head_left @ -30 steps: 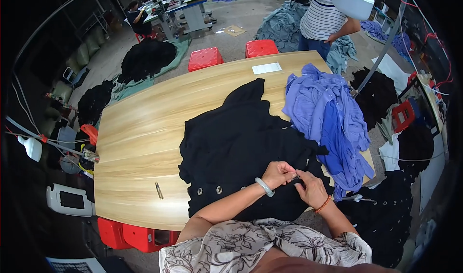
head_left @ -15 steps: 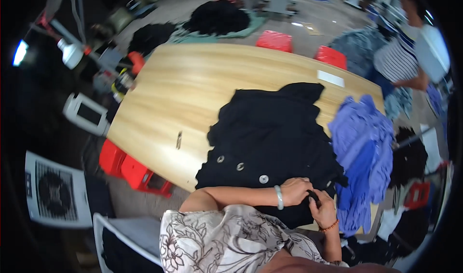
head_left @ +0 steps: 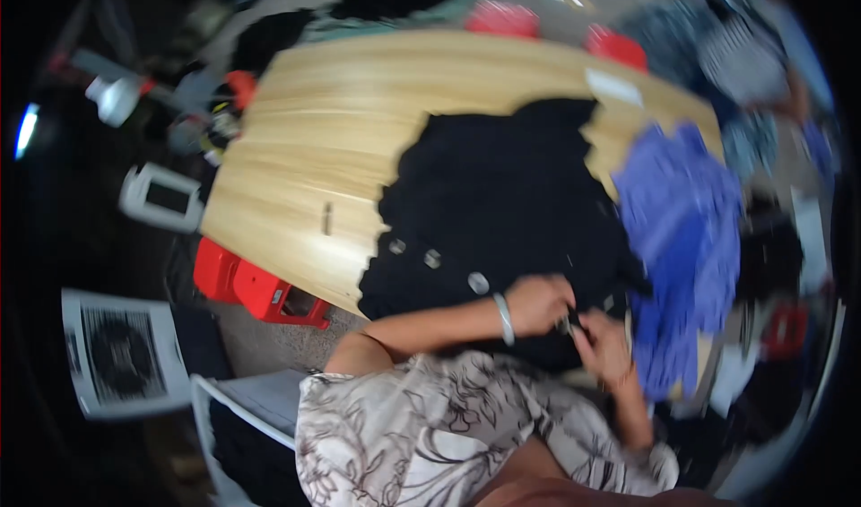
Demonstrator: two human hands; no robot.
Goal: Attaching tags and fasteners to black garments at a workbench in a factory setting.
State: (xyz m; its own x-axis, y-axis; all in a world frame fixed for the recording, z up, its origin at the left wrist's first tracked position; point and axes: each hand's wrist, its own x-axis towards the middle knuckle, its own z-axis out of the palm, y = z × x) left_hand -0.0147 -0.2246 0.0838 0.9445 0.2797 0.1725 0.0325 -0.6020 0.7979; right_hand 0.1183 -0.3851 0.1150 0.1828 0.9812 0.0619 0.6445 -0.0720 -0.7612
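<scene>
black garment (head_left: 511,193) spread under and beyond left hand (head_left: 540,304) and right hand (head_left: 606,347), hands close together, both pinching its cloth near right

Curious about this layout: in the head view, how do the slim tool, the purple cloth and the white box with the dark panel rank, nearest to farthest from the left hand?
From the left hand:
1. Purple cloth, to its right.
2. Slim tool, to its left, on the table.
3. White box, farther left, off the table.
</scene>
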